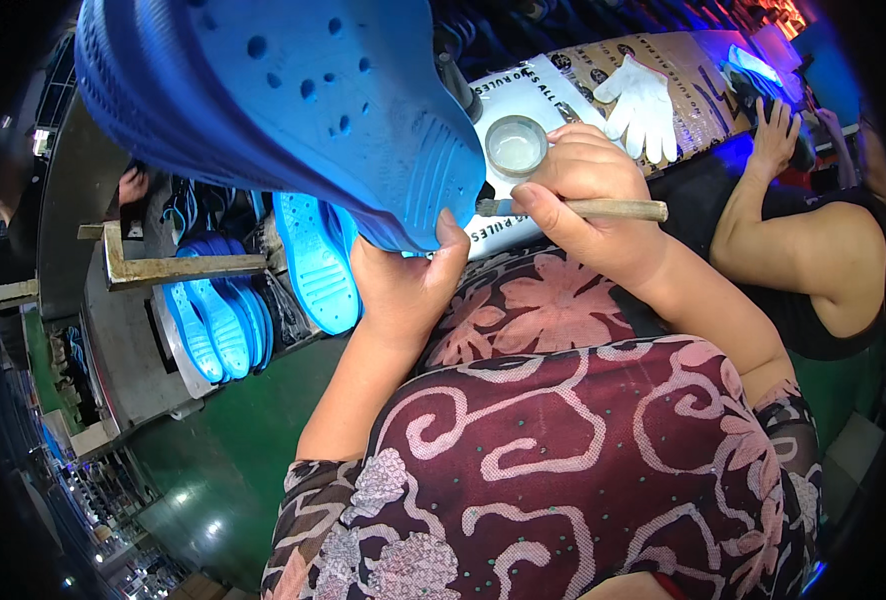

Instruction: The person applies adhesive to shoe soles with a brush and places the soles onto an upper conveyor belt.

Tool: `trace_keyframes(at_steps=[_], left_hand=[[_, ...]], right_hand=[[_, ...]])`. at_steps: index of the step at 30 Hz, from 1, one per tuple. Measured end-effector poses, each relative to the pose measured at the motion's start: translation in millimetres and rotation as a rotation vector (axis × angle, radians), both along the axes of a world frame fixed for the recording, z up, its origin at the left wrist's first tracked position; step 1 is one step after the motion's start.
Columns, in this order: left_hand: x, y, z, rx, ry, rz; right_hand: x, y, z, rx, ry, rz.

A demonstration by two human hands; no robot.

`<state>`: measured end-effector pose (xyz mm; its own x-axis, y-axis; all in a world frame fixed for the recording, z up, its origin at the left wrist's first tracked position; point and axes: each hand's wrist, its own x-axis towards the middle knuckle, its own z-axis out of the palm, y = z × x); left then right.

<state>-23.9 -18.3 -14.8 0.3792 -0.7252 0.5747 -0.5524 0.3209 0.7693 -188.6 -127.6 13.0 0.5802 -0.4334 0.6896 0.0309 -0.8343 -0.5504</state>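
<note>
A large blue shoe sole (353,130) with round holes and ridges fills the upper left, close to the camera. My left hand (403,280) grips its near end, thumb on the face and the other fingers hidden behind it. In my right hand (588,190) is a brush (618,209) with a wooden handle, pinched between thumb and fingers. The brush's dark bristles are at the sole's right edge; whether they touch it I cannot tell. Just beyond the right hand, a small round glass cup (516,147) with pale, clear-looking contents stands on the worktop.
A white glove (642,108) lies on the brown taped covering (703,80) of the bench. More blue soles (218,315) stand in a row at left, beside a wooden bar (183,267). At right, a co-worker's arm (813,240) reaches toward a lit blue piece (755,65).
</note>
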Motion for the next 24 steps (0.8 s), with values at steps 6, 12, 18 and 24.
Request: trace_keyframes(at_steps=[6, 12, 18, 24], left_hand=[[1.6, 7.0, -1.0, 0.055, -0.002, -0.03], [0.8, 5.7, 0.8, 0.067, -0.019, -0.038], [3.0, 1.3, -5.8, 0.037, -0.026, -0.034], [2.8, 2.6, -3.2, 0.028, -0.001, -0.015]], right_hand=[[-6.1, 1.4, 0.5, 0.051, 0.099, -0.003], [-3.4, -1.3, 5.3, 0.054, -0.002, -0.058], [-0.4, 1.5, 3.8, -0.085, 0.093, -0.082], [-12.2, -2.5, 8.9, -0.05, 0.047, -0.109]])
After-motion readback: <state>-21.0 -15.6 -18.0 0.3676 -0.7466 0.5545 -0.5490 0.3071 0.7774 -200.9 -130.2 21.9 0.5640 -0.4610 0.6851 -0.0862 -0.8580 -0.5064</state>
